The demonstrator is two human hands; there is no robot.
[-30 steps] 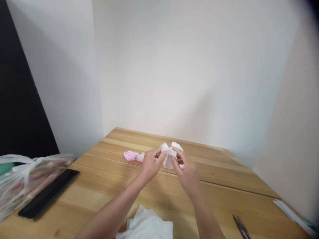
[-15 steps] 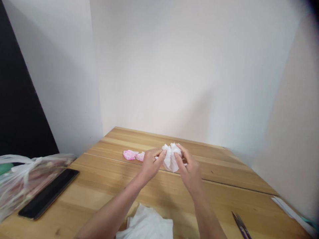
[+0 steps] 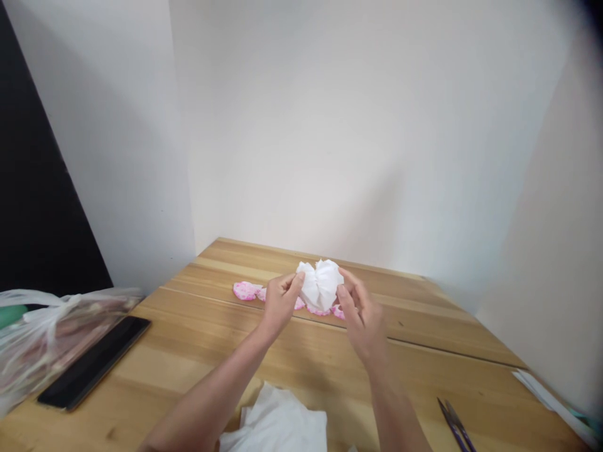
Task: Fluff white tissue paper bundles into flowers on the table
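A white gathered tissue piece (image 3: 320,285), fanned out on both sides of a pinched middle, is held above the wooden table (image 3: 188,358). My left hand (image 3: 281,301) pinches its left edge between thumb and fingers. At the right edge, my right hand (image 3: 362,311) has its thumb and fingers around the tissue. Behind and below the hands lies a row of pink and white gathered pieces (image 3: 245,290), partly hidden by my left hand and the tissue. A stack of white tissue (image 3: 281,420) rests near the front edge, between my forearms.
To the left lie a black phone (image 3: 97,363) and a clear plastic bag (image 3: 56,333) with things inside. Scissors (image 3: 456,424) are at the front right. White strips (image 3: 551,402) lie along the right edge. Walls stand behind the table.
The white tissue has been raised slightly and shows wider, with its pinched middle facing me. My hands are a little farther apart, and more of the pink pieces shows beneath.
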